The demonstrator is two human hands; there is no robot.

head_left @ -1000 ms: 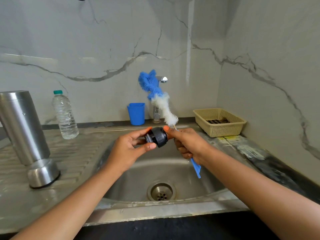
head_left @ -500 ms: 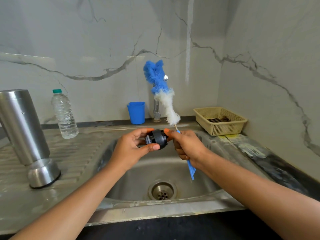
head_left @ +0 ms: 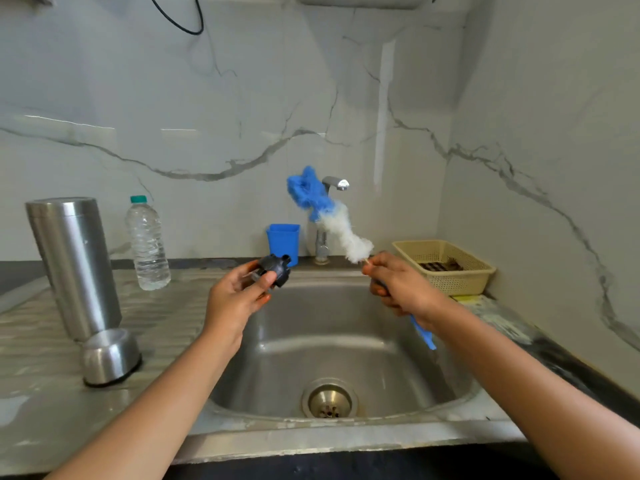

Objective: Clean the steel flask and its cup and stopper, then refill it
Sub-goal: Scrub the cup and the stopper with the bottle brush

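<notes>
Person's left hand (head_left: 239, 296) grip pinches the black stopper (head_left: 275, 270) over the sink (head_left: 311, 341), right hand (head_left: 398, 285) grip wraps the brush (head_left: 332, 216), probably so drips land inside. The flask (head_left: 74, 265) and cup (head_left: 109, 355) wait left of it.

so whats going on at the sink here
A person is working over a steel sink. The left hand holds the black stopper above the basin. The right hand grips the handle of a blue and white bottle brush, bristles pointing up near the tap. Brush and stopper are apart. The steel flask stands on the drainboard, with its cup mouth down in front of it.
</notes>
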